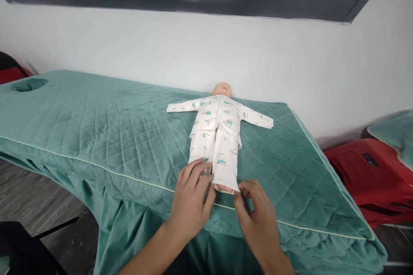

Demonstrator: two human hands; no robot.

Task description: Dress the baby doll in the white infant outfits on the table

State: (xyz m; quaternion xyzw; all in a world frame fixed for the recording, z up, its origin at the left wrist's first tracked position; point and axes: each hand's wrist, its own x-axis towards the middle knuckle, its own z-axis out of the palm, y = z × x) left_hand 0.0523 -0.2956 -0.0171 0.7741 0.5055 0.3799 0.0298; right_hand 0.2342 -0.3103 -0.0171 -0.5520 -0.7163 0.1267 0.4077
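Right hand pinches the hem corner of the trousers, fingers curled narrow. Left hand lies flat and loose on the other trouser leg, gripping nothing. Doll lies on its back, arms out, at the middle of the quilted teal cover, head by the wall. Cloth looks thin, soft and light and likely bunches; the hems are the best hold. Red stool on the right.

A bed under a teal quilted cover, pale piping along its edge, with a face hole at its far left end. A baby doll in printed white pyjamas lies face-up on it, arms spread
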